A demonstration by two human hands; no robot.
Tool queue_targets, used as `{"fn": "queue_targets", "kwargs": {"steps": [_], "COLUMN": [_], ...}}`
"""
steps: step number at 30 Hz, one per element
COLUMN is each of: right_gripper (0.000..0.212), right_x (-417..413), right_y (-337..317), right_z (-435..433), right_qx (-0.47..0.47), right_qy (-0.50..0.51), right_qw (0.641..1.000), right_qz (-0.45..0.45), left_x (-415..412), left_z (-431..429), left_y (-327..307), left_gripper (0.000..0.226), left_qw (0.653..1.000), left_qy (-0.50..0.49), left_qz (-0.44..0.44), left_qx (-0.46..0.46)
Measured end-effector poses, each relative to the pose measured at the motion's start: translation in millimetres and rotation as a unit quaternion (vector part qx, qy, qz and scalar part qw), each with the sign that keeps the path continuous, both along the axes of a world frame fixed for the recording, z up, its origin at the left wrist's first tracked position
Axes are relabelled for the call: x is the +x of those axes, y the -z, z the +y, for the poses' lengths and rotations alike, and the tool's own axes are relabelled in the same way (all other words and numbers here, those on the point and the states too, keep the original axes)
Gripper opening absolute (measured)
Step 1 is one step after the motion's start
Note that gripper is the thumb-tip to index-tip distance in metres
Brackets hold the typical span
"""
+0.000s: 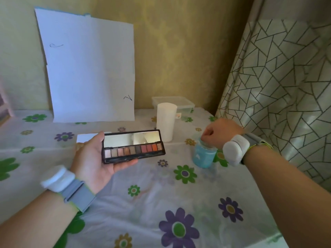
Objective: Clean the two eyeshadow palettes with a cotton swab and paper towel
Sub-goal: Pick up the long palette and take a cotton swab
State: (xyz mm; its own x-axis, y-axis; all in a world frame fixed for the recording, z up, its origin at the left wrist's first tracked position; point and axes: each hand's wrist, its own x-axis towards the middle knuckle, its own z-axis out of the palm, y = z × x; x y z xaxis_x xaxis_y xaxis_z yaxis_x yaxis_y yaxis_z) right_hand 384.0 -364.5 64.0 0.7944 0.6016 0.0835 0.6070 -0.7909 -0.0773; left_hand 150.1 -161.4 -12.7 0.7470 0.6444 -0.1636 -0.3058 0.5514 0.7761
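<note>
Item: eyeshadow palette (133, 146), open, at centre over the table (152, 197). Left hand (91, 158) grasped its 9 o'clock end, thumb on the lid edge. Long axis 9 to 3 o'clock; mirror lid toward 12. Right hand (217, 133), fingers bunched at the mouth of the blue jar (204, 156), at 3 o'clock of the palette; whether they held anything could not be told.

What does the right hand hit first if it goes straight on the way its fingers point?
The blue jar. The right hand hangs just over its mouth, with its bunched fingertips aimed down into it. This view doesn't show whether they already touch the rim or hold anything.
</note>
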Motion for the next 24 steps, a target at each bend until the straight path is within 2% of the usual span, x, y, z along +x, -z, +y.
{"fn": "queue_targets", "kwargs": {"steps": [5, 9, 14, 21, 24], "right_gripper": [0.023, 0.026, 0.013, 0.017, 0.012], "right_x": [0.9, -0.4, -8.0, -9.0, -8.1], "right_y": [0.7, 4.4, 9.6, 13.3, 10.7], "right_z": [5.8, 4.0, 8.9, 4.3, 2.6], "right_qx": [-0.024, 0.007, 0.037, 0.044, 0.070], "right_qy": [-0.017, -0.014, -0.006, 0.006, 0.004], "right_qw": [0.999, 0.999, 0.999, 0.999, 0.997], "right_qz": [0.019, 0.032, 0.034, -0.001, -0.009], "left_x": [1.4, 2.2, 0.7, -1.3, -1.5], "left_z": [-2.1, -2.8, 0.5, -0.6, -0.1], "left_y": [2.6, 4.0, 4.7, 2.9, 3.1], "left_gripper": [0.049, 0.051, 0.053, 0.053, 0.054], "left_qw": [1.000, 1.000, 1.000, 1.000, 1.000], "left_qy": [0.006, 0.022, 0.022, 0.023, 0.024], "left_qz": [0.010, 0.016, 0.012, 0.012, 0.012], "left_qx": [0.003, 0.015, 0.010, 0.002, 0.001]}}
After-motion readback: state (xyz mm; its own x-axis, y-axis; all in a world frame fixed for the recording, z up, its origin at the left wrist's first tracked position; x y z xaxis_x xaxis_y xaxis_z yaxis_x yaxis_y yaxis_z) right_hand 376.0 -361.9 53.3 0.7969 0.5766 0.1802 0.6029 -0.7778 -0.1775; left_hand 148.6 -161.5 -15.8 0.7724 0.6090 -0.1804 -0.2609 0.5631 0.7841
